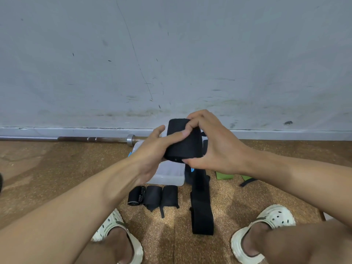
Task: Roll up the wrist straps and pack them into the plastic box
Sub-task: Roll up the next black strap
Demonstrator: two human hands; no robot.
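Head view, both hands, left and right, gripping a black wrist strap roll mid-frame, plastic box beneath, no legible writing.

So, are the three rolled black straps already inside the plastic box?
No, the three rolled straps lie side by side on the floor, in front of the plastic box, not in it.

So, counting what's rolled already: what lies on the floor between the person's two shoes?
Head view: three rolled black straps and the black strap's unrolled tail on bare cork floor.
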